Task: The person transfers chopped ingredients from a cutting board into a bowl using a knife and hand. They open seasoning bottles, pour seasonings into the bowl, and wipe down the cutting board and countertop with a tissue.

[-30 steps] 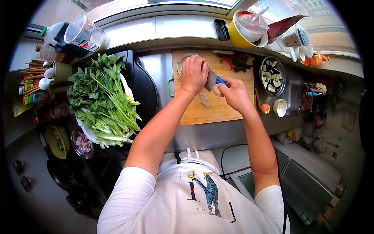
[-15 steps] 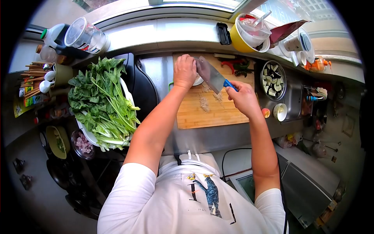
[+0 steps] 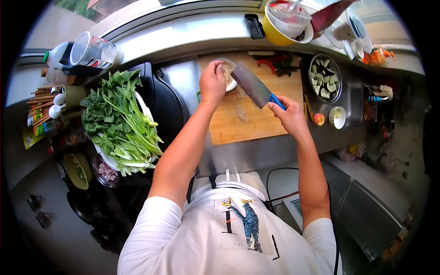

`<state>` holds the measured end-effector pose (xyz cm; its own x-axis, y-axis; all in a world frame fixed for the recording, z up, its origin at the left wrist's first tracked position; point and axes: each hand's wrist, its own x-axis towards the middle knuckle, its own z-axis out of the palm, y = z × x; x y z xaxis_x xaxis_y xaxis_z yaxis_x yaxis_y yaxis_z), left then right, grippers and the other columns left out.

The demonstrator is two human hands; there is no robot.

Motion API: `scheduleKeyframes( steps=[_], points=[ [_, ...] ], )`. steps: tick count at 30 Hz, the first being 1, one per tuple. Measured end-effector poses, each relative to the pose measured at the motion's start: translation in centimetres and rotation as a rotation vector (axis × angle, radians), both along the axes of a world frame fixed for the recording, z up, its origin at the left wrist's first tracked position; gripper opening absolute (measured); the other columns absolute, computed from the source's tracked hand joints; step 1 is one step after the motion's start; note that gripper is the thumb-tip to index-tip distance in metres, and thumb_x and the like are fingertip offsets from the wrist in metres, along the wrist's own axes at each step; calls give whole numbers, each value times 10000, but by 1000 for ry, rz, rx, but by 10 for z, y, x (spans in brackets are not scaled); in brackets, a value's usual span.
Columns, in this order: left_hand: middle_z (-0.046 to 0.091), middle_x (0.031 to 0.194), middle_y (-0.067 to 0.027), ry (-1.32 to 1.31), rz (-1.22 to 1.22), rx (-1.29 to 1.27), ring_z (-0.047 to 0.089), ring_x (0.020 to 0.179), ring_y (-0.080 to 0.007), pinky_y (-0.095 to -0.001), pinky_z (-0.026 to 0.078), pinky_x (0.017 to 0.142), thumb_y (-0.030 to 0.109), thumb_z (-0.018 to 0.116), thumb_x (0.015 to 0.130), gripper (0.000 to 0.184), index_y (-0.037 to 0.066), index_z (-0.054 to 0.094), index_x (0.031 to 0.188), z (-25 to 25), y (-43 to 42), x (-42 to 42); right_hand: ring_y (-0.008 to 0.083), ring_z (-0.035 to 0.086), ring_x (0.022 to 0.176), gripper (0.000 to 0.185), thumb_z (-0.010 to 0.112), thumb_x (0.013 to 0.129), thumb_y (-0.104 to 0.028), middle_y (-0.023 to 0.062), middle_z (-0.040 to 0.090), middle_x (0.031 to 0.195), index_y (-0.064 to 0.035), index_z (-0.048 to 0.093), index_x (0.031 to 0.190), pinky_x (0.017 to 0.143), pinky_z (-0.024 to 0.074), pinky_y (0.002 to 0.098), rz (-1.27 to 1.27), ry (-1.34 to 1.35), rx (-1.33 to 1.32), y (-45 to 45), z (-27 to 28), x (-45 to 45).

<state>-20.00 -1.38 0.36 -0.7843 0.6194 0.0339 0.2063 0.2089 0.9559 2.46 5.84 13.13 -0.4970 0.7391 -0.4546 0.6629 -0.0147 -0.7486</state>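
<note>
My left hand (image 3: 213, 83) grips the left rim of a small bowl (image 3: 230, 85) with pale chopped bits in it, at the top left of the wooden cutting board (image 3: 256, 126). My right hand (image 3: 291, 114) is closed round the blue handle of a cleaver (image 3: 253, 85). Its broad blade points up and left, with the tip beside the bowl's right rim. Some pale minced bits (image 3: 241, 113) lie on the board below the bowl. Red peppers (image 3: 267, 64) and dark green peppers (image 3: 285, 72) lie at the board's top right.
Leafy greens (image 3: 120, 117) fill a white container at left. On the right are a metal bowl of cut eggplant (image 3: 324, 78), a small white bowl (image 3: 337, 118) and a peach-coloured round item (image 3: 319, 119). A yellow container (image 3: 276, 33) stands on the sill.
The cleaver has moved from under my left hand to the right, its blade now in full view. My left hand has shifted to the bowl's left side, uncovering the bowl's contents.
</note>
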Motion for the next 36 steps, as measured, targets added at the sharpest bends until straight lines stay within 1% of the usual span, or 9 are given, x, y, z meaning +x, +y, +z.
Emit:
scheduleKeyframes(
  steps=[5,9,14,20,24,28,31,33,36],
  points=[
    [698,905,-134,-50,-20,77,674,793,-257,-354,524,734,123,603,964,146,36,667,1063,10,-22,29,65,534,675,271,705,920,-197,4,625,776,18,675,1082,611,444,238,-196,83,-48,-21,-28,51],
    [663,860,-154,280,-327,-150,618,823,-363,-440,499,728,59,661,834,70,27,666,896,-2,-44,63,78,559,694,246,705,919,-200,12,651,797,1,671,1056,640,469,250,-295,109,106,-44,-65,81],
    [578,755,-172,432,-469,-224,562,765,-391,-492,457,687,-16,602,738,81,38,545,717,-16,-52,87,178,629,692,279,725,897,-227,134,684,811,-7,676,1061,669,515,313,-264,17,217,-62,-79,102],
    [612,808,-196,352,-600,-453,606,875,-428,-500,488,754,0,563,771,67,24,622,789,-12,-39,98,192,642,695,298,738,884,-238,145,690,815,-5,682,1061,672,518,313,-329,68,215,-69,-89,120],
    [663,906,-201,373,-531,-342,629,931,-417,-487,504,773,11,551,806,171,32,693,900,-9,-35,105,197,647,701,307,738,884,-253,146,691,820,-6,685,1059,676,520,319,-342,57,200,-68,-86,132],
    [710,950,-189,170,-473,-396,689,894,-340,-410,536,773,49,548,901,213,6,686,1057,-5,-33,104,195,638,692,312,733,888,-263,137,688,811,-11,686,1065,677,516,316,-348,52,194,-66,-88,141],
    [726,947,-179,3,-461,-535,711,868,-290,-383,543,755,104,571,944,199,-1,681,1072,18,-31,108,253,672,750,303,714,897,-251,151,700,871,-30,682,1101,711,526,346,-367,15,242,-60,-93,147],
    [733,933,-167,-8,-475,-606,718,853,-264,-368,545,744,125,587,953,202,-4,679,1079,15,-32,109,334,686,858,297,692,902,-229,169,706,965,-57,675,1144,764,534,396,-313,-50,534,-48,-107,153],
    [731,935,-167,132,-472,-344,694,830,-342,-435,535,755,123,632,896,183,25,702,1033,-7,-38,114,380,662,950,305,676,897,-211,176,699,1038,-80,669,1173,816,527,430,-298,-76,585,-26,-116,152]
  ],
)
